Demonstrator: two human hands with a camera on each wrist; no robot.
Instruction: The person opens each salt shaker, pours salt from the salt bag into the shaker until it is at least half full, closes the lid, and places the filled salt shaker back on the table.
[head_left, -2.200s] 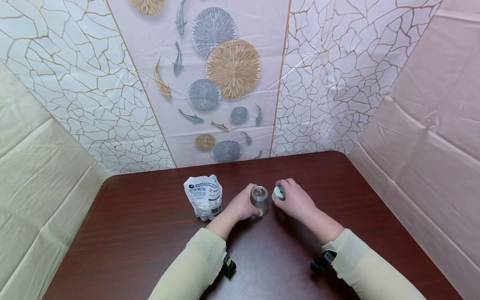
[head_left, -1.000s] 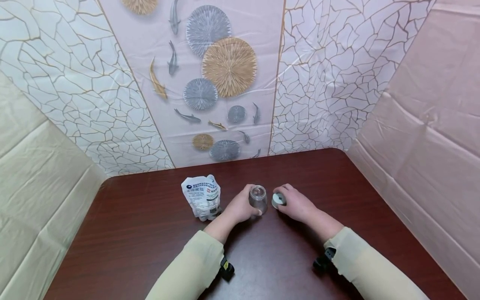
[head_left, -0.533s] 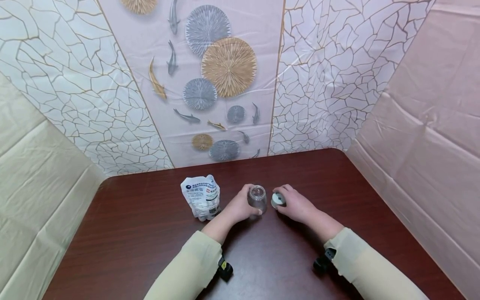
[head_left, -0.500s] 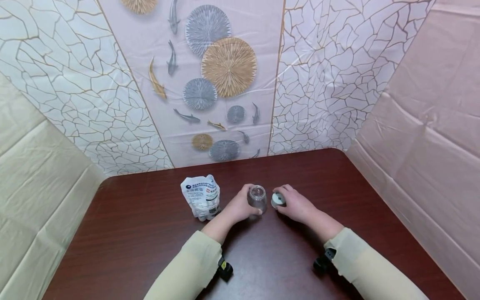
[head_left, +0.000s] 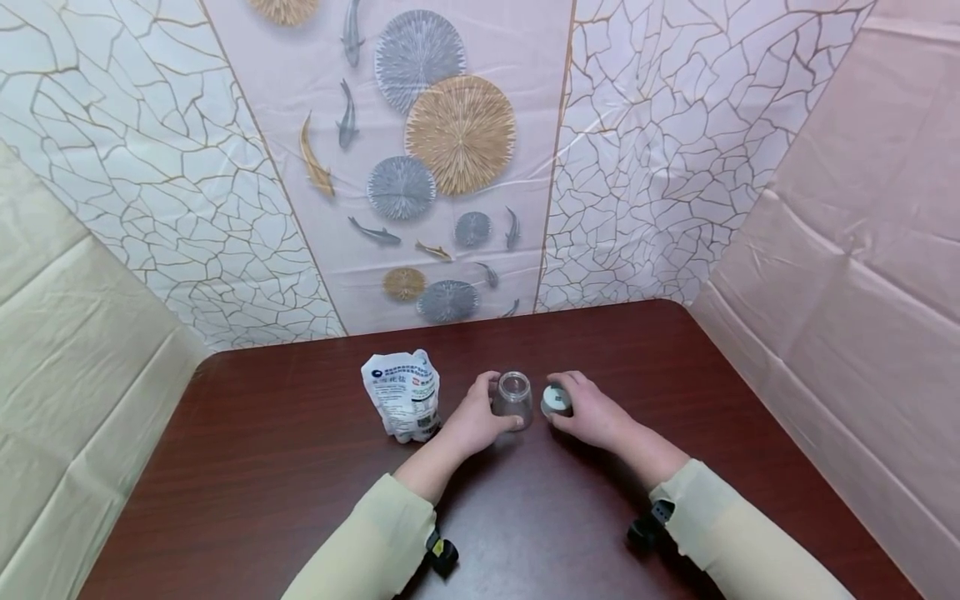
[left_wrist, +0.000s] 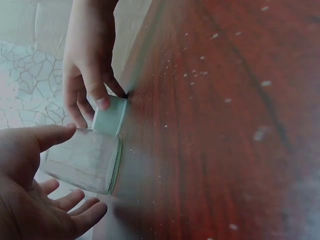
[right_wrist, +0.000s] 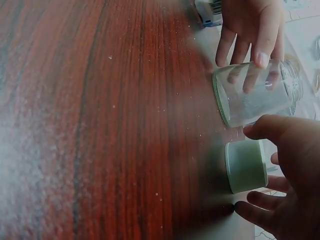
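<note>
A clear glass jar [head_left: 514, 400] stands upright and lidless on the table. My left hand [head_left: 477, 418] is loosely around it; in the left wrist view its fingers [left_wrist: 75, 200] spread apart from the glass, while the thumb is close to the jar's side. To the right, a pale green lid [head_left: 556, 400] sits on the table, also visible as a short cylinder [right_wrist: 246, 166] in the right wrist view. My right hand [head_left: 595, 412] surrounds it with loosened fingers; gaps show between the lid and the thumb and lower fingers. Whether any fingertip still touches either object is unclear.
A white printed pouch [head_left: 403, 394] stands on the dark red-brown table [head_left: 285, 467], left of the jar. A patterned backdrop [head_left: 630, 167] rises behind the table, with beige cloth [head_left: 847, 275] along the sides. Small white specks lie on the tabletop.
The lid was held tilted in my right hand; it came down onto the table beside the jar. Since then both hands have loosened, my left fingers drawing slightly away from the jar.
</note>
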